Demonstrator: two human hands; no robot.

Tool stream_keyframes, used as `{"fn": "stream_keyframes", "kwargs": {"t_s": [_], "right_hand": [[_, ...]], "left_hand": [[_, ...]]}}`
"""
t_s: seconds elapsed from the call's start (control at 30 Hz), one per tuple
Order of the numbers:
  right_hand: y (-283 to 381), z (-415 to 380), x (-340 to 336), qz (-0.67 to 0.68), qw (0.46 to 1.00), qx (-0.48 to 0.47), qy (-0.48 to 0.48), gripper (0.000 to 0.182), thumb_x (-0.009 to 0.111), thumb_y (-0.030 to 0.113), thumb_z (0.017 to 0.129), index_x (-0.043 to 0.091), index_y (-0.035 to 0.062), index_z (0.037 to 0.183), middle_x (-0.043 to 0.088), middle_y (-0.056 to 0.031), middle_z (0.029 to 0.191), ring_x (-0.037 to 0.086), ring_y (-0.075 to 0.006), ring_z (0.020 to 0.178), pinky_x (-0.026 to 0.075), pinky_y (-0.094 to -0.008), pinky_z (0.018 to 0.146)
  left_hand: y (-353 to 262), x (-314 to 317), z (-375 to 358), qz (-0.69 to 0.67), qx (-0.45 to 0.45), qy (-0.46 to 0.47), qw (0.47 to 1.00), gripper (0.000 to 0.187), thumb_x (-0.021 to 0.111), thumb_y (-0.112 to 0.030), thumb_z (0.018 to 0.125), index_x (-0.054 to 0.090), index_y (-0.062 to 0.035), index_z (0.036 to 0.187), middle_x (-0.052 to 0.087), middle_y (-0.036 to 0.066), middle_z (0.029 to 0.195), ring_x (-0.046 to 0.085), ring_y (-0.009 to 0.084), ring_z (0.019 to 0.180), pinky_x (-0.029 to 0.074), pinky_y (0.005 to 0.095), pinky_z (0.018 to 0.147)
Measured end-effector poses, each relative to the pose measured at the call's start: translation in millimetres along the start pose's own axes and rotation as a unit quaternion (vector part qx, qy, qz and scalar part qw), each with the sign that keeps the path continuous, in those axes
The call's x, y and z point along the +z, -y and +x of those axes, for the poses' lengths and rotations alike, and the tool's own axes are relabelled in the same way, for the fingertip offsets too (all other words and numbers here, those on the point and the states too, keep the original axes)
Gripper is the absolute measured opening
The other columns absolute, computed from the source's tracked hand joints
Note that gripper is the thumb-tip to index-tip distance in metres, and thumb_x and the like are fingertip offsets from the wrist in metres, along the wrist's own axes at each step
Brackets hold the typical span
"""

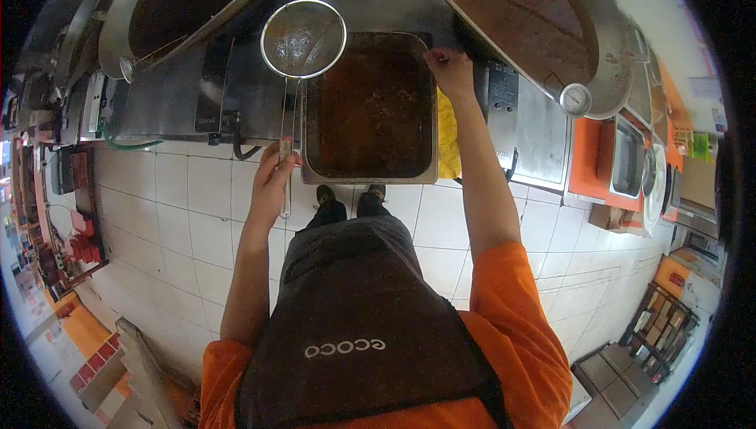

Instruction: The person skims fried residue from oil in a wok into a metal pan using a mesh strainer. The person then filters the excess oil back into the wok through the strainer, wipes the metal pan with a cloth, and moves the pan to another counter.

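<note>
My left hand (274, 179) is closed around the long handle of a round fine-mesh strainer (304, 38). The strainer's metal-rimmed head overlaps the upper left corner of a deep rectangular metal pan (368, 179). Dark brown liquid (376, 114) with small bits floating on it fills much of the pan. At the pan's upper right corner, my right hand (452, 75) has its fingers curled together by the rim. Whether they grip the rim or some small thing is hidden. A yellow cloth (447, 142) lies beside the pan, under my right forearm.
Two large pots of brown liquid, one at upper left (118, 24) and one at upper right (610, 51), flank the pan. Each has a dial thermometer (576, 100) at its rim. An orange counter (591, 161) with metal trays stands at right. White floor tiles (189, 224) lie below.
</note>
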State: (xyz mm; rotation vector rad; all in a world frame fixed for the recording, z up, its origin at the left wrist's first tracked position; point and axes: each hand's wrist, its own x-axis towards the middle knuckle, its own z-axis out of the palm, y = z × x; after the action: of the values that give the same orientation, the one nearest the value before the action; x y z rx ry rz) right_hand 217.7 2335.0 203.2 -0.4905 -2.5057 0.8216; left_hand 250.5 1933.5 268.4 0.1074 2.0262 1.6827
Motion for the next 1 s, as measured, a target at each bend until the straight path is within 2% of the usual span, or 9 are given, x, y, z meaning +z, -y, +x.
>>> {"fn": "stream_keyframes", "kwargs": {"t_s": [0.17, 0.37, 0.47, 0.57, 0.77, 0.83, 0.9, 0.97, 1.0], "right_hand": [[17.5, -19.9, -27.0, -0.006, 0.988, 0.073, 0.136, 0.018, 0.068, 0.021, 0.079, 0.070, 0.0040, 0.085, 0.067, -0.0171, 0.086, 0.065, -0.0352, 0.078, 0.052, -0.0413, 0.073], [34.1, -69.5, -50.7, 0.041, 0.982, 0.082, 0.164, 0.016, 0.063, 0.016, 0.079, 0.069, 0.0017, 0.084, 0.065, -0.0233, 0.086, 0.063, -0.0373, 0.083, 0.051, -0.0418, 0.075], [46.7, -97.9, -66.7, 0.010, 0.984, 0.035, 0.176, 0.010, 0.066, 0.008, 0.077, 0.068, -0.0011, 0.080, 0.062, -0.0186, 0.079, 0.063, -0.0297, 0.069, 0.050, -0.0357, 0.063], [56.5, -129.7, -82.6, -0.004, 0.967, 0.051, 0.249, 0.013, 0.061, 0.011, 0.076, 0.064, -0.0016, 0.079, 0.060, -0.0239, 0.082, 0.058, -0.0385, 0.085, 0.048, -0.0450, 0.076], [95.1, -208.6, -107.2, -0.094, 0.926, 0.072, 0.359, 0.005, 0.058, -0.001, 0.076, 0.063, 0.0022, 0.077, 0.054, -0.0187, 0.089, 0.055, -0.0329, 0.087, 0.044, -0.0393, 0.076], [81.3, -268.1, -94.2, -0.155, 0.930, 0.126, 0.309, 0.011, 0.053, 0.002, 0.077, 0.059, 0.0024, 0.086, 0.056, -0.0209, 0.084, 0.054, -0.0360, 0.088, 0.045, -0.0444, 0.076], [70.4, -305.8, -103.5, -0.127, 0.978, 0.113, 0.120, 0.013, 0.055, 0.000, 0.076, 0.058, 0.0018, 0.088, 0.055, -0.0197, 0.088, 0.053, -0.0354, 0.089, 0.044, -0.0439, 0.077], [72.6, -336.3, -111.6, -0.126, 0.950, 0.256, -0.125, 0.010, 0.057, -0.004, 0.074, 0.059, -0.0004, 0.083, 0.055, -0.0192, 0.090, 0.052, -0.0344, 0.088, 0.042, -0.0429, 0.077], [65.1, -359.0, -104.5, -0.164, 0.948, 0.258, -0.087, 0.008, 0.057, -0.004, 0.074, 0.059, -0.0011, 0.082, 0.055, -0.0191, 0.091, 0.052, -0.0341, 0.087, 0.042, -0.0427, 0.078]], "left_hand": [[-1.4, 2.0, 1.9, -0.003, 0.009, 0.007, 1.000, 0.023, 0.050, -0.021, 0.095, 0.063, -0.0030, 0.092, 0.046, 0.008, 0.126, 0.045, 0.0193, 0.116, 0.033, 0.0317, 0.099], [2.9, -0.7, 8.1, -0.008, 0.012, 0.025, 1.000, 0.022, 0.052, -0.021, 0.095, 0.064, -0.0029, 0.093, 0.045, 0.009, 0.126, 0.046, 0.0183, 0.114, 0.033, 0.0311, 0.098], [6.4, -2.6, 12.0, -0.010, 0.005, 0.032, 0.999, 0.022, 0.053, -0.021, 0.094, 0.064, -0.0027, 0.094, 0.045, 0.008, 0.125, 0.045, 0.0176, 0.115, 0.033, 0.0309, 0.099], [6.5, -6.6, 16.4, -0.033, -0.024, 0.055, 0.998, 0.022, 0.054, -0.022, 0.094, 0.064, -0.0024, 0.095, 0.045, 0.007, 0.125, 0.044, 0.0174, 0.117, 0.034, 0.0307, 0.099], [15.7, -26.9, 35.5, 0.026, -0.015, 0.127, 0.991, 0.025, 0.053, -0.023, 0.094, 0.064, -0.0008, 0.097, 0.043, 0.007, 0.128, 0.045, 0.0179, 0.117, 0.035, 0.0309, 0.099], [8.1, -32.3, 39.3, 0.039, -0.034, 0.154, 0.987, 0.025, 0.053, -0.023, 0.094, 0.064, -0.0011, 0.096, 0.041, 0.008, 0.130, 0.044, 0.0182, 0.118, 0.035, 0.0315, 0.099], [9.6, -39.5, 45.2, 0.053, -0.005, 0.184, 0.982, 0.026, 0.053, -0.024, 0.094, 0.064, -0.0003, 0.096, 0.041, 0.008, 0.131, 0.044, 0.0184, 0.119, 0.037, 0.0327, 0.098], [22.9, -48.8, 55.2, 0.053, 0.013, 0.197, 0.979, 0.027, 0.053, -0.024, 0.094, 0.064, 0.0005, 0.096, 0.041, 0.007, 0.131, 0.046, 0.0179, 0.117, 0.038, 0.0332, 0.097], [23.8, -54.6, 59.5, 0.082, 0.049, 0.219, 0.971, 0.027, 0.053, -0.024, 0.094, 0.063, 0.0006, 0.099, 0.041, 0.006, 0.130, 0.048, 0.0167, 0.114, 0.040, 0.0330, 0.095]]}}
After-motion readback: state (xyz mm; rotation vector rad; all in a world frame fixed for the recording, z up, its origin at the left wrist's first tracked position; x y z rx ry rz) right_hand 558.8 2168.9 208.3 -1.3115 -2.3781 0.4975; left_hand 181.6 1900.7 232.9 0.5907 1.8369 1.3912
